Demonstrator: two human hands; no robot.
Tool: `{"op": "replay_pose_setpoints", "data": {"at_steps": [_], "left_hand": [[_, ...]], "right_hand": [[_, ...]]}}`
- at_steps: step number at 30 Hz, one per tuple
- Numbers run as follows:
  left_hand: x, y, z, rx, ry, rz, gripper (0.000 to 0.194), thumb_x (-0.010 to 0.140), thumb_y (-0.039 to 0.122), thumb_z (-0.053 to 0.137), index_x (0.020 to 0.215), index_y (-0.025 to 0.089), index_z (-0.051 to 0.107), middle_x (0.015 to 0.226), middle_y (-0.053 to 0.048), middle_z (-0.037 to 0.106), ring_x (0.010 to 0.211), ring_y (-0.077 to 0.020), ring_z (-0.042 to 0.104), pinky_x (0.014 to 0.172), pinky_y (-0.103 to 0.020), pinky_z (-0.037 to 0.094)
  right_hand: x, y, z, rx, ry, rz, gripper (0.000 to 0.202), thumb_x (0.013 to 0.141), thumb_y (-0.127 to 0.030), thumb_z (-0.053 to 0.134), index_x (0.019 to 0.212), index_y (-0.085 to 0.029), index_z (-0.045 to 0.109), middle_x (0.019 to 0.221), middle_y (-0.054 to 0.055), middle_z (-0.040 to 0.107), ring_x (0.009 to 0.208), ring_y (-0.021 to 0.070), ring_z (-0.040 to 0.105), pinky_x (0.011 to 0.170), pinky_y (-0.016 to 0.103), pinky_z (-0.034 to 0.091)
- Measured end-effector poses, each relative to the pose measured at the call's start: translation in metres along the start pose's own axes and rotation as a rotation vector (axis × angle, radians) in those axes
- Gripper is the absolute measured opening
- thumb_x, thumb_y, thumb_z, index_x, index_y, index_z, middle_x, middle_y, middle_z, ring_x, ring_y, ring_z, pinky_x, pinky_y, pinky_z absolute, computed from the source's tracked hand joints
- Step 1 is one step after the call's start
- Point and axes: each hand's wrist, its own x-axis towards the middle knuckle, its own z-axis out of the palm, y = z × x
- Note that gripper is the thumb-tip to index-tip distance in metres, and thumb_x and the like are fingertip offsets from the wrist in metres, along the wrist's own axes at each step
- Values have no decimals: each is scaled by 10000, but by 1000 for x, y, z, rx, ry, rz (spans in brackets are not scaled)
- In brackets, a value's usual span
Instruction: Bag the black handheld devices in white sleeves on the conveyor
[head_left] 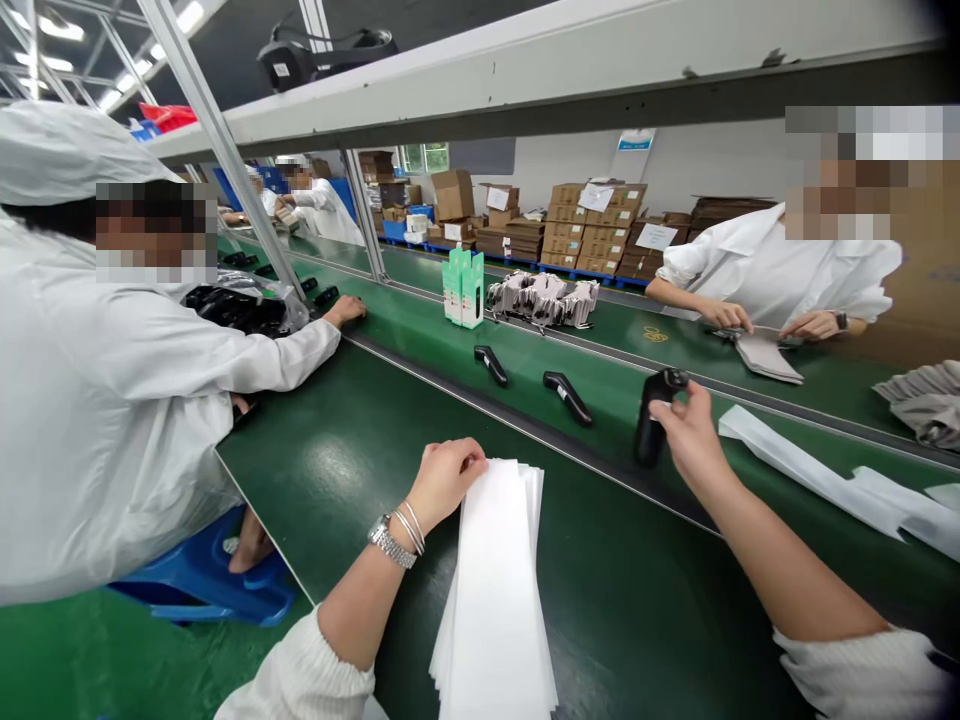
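Note:
My right hand [689, 432] grips a black handheld device [649, 425] with a short head at its top, holding it upright over the near edge of the belt. My left hand [444, 480] has its fingers curled and pressed together at the top left corner of a stack of long white paper sheets [498, 580]. The stack lies slightly fanned on the green table in front of me. Two similar black devices, one smaller-looking [491, 365] and one nearer [568, 397], lie on the green belt beyond the stack.
Green-and-white boxes [463, 288] stand on the belt beside a bundle of grey-white packets [543, 298]. White paper sheets [825, 475] lie at right. A co-worker [112, 400] sits at left; another [780, 270] handles packets across the line. A shelf beam [525, 75] crosses overhead.

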Motion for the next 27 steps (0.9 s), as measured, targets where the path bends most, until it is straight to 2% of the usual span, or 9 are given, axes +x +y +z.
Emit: {"op": "replay_pose_setpoints", "data": {"at_steps": [2, 5, 8, 10, 13, 15, 20, 24, 27], "left_hand": [[-1, -2, 0, 15, -5, -19, 158, 822, 359, 578, 840, 210, 626, 810, 20, 621, 784, -152, 558, 797, -292, 363], [-2, -2, 1, -4, 16, -10, 167, 851, 316, 533, 771, 193, 612, 811, 7, 624, 789, -150, 562, 804, -299, 369], [-3, 2, 2, -17, 48, 72, 233, 906, 291, 464, 750, 185, 601, 784, 5, 631, 788, -141, 564, 887, -334, 359], [-4, 5, 2, -5, 48, 161, 198, 914, 266, 467, 796, 194, 609, 802, 13, 642, 793, -132, 559, 963, -361, 330], [-7, 10, 1, 14, 65, 262, 128, 910, 211, 475, 878, 209, 599, 801, 30, 624, 774, -114, 533, 1009, -369, 316], [-9, 13, 1, 17, 100, 294, 96, 897, 207, 507, 857, 206, 594, 825, 22, 597, 822, -120, 529, 1005, -367, 324], [-12, 26, -2, -133, 182, 285, 65, 819, 233, 650, 777, 197, 616, 945, -12, 536, 967, -156, 523, 971, -360, 364], [-7, 42, -7, -350, 280, 235, 67, 827, 215, 628, 770, 184, 609, 1004, -34, 499, 996, -155, 516, 920, -310, 427], [-1, 47, -11, -444, 391, 160, 77, 833, 203, 600, 760, 179, 596, 969, -29, 485, 964, -141, 517, 881, -278, 443]], "right_hand": [[-15, -28, 33, 273, -96, 31, 707, 722, -391, 680, 1304, -294, 291, 947, 24, 619, 733, 205, 663, 752, 416, 550], [-39, -57, 79, 460, -200, 62, 653, 708, -359, 720, 1225, -313, 324, 994, 9, 620, 739, 187, 674, 772, 424, 559], [-52, -66, 112, 543, -240, 60, 618, 736, -343, 706, 1217, -315, 319, 1039, 17, 603, 790, 185, 680, 818, 423, 555], [-56, -68, 125, 560, -240, 37, 630, 756, -344, 686, 1253, -326, 299, 1089, 32, 584, 831, 186, 679, 839, 411, 550], [-58, -71, 134, 552, -239, -5, 679, 768, -345, 672, 1307, -346, 259, 1163, 53, 545, 848, 182, 676, 838, 391, 551], [-60, -74, 135, 553, -262, -11, 689, 771, -339, 672, 1318, -354, 253, 1176, 56, 526, 829, 176, 675, 820, 381, 556], [-70, -72, 136, 535, -369, 74, 680, 757, -348, 701, 1309, -356, 305, 1171, 45, 523, 835, 183, 670, 772, 355, 556], [-89, -66, 139, 534, -580, 173, 377, 864, -493, 571, 1163, -265, 545, 1127, 49, 592, 952, 190, 632, 799, 309, 517], [-106, -69, 140, 570, -840, 330, 338, 858, -499, 592, 967, -184, 651, 999, 63, 655, 903, 172, 626, 828, 297, 487]]}}
